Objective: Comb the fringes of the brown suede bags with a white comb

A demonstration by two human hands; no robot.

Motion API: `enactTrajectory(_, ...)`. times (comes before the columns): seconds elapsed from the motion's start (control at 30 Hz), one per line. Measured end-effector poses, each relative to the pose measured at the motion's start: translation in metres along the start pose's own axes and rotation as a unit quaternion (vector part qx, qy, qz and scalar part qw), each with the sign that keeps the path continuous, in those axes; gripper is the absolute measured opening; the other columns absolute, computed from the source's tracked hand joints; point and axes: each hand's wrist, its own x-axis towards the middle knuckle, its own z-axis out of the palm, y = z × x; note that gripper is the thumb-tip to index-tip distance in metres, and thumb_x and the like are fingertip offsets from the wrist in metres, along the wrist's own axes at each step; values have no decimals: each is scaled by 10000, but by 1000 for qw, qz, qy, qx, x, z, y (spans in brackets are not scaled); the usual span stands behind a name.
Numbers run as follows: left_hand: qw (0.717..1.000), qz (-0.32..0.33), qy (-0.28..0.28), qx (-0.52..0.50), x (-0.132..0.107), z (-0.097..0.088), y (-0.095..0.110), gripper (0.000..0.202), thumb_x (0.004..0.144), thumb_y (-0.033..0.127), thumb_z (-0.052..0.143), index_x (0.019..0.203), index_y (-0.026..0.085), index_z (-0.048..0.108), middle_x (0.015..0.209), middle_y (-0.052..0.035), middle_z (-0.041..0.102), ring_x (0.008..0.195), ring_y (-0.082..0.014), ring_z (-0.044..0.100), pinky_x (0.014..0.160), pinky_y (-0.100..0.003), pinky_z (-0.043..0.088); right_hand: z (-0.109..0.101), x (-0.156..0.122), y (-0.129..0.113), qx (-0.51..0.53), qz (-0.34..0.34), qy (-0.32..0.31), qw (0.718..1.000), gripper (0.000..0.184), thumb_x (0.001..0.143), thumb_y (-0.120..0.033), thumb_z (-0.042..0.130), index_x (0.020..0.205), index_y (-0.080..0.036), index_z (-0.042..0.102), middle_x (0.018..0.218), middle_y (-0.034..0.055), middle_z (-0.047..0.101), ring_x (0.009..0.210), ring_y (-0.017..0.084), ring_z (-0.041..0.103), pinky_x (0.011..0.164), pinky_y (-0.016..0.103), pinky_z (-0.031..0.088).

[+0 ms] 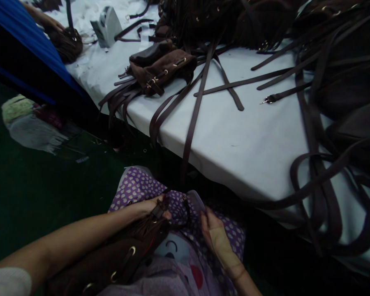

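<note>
In my lap lies a dark brown bag (111, 257) with gold eyelets, partly under my left forearm. At its upper end my left hand (152, 205) is closed around a short brown strap (158, 211); some of its fingers are hidden. My right hand (214, 232), with a pale wrap over its palm and wrist, has its fingers curled together beside the curved edge of a pale, see-through piece (195, 201). What those fingers hold is hard to make out. Beneath both hands spreads a purple patterned cloth (138, 185).
A white-covered table (249, 139) runs along the front. On it lie a brown drawstring bag (163, 70), dark straps (197, 107) hanging over the edge, piled brown bags (351, 82) and a grey tape dispenser (106, 26). Another person's hand (51, 22) touches a bag at far left.
</note>
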Motion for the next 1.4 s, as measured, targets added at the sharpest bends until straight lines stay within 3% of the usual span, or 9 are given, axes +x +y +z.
enactTrajectory(0.13,979,159,-8,128,-14,13,21,617,749,326,716,1260,196,397,968,-33,655,856,-165,616,772,-281,457,1,13,2,135,108,-78,982,468,864,-416,365,1213,-119,461,575,-6,592,449,176,558,454,274,454)
enactTrajectory(0.37,758,378,-29,531,-35,19,71,253,873,226,522,1108,241,613,1086,-63,640,1127,-244,506,1093,-446,189,45,37,-44,326,137,-220,909,329,795,-283,493,1083,-147,577,521,-61,559,374,99,477,364,181,337)
enactTrajectory(0.43,737,383,-6,556,-35,16,82,195,844,190,548,1003,242,647,1040,-53,648,1159,-260,481,1111,-498,117,55,36,-63,385,133,-266,874,239,760,-260,525,951,-152,619,556,-56,564,390,83,471,372,174,350)
enactTrajectory(0.7,965,228,126,34,-24,13,78,551,765,571,635,1121,219,405,1174,-101,519,823,-158,610,746,-339,491,22,1,-75,551,177,-321,749,340,703,-297,582,1018,-173,617,522,-62,544,304,48,343,298,154,252)
enactTrajectory(0.8,984,153,-46,-77,-28,26,56,653,800,719,456,1227,228,391,1127,-110,563,847,-184,625,740,-337,491,2,-7,-75,625,178,-313,693,490,754,-291,590,1231,-185,556,468,-71,536,277,50,302,300,156,239)
enactTrajectory(0.9,964,141,-225,5,-38,38,36,678,740,692,585,1175,177,516,887,-61,617,712,-154,591,638,-260,459,-4,-14,-80,649,181,-305,673,395,781,-327,606,1159,-213,603,429,-75,527,265,49,277,294,148,223)
enactTrajectory(1.03,958,199,-168,123,-46,31,16,416,840,566,552,838,151,574,588,46,430,473,-62,342,453,-195,270,-25,-39,-95,629,189,-261,708,350,805,-500,608,1049,-250,633,349,-108,413,239,52,206,281,159,200)
enactTrajectory(1.23,930,279,-10,240,-42,12,6,427,884,495,498,625,156,474,554,52,355,517,-74,315,488,-213,230,-119,-61,-88,542,141,-48,827,433,775,-513,667,1121,-258,611,404,-92,443,295,46,299,332,157,230)
enactTrajectory(1.4,954,297,51,5,-37,36,35,366,811,523,603,854,163,552,676,47,470,562,-73,384,522,-185,298,-66,-19,-35,388,206,-83,894,548,686,-448,744,1130,-163,599,489,-39,577,338,83,431,348,181,316)
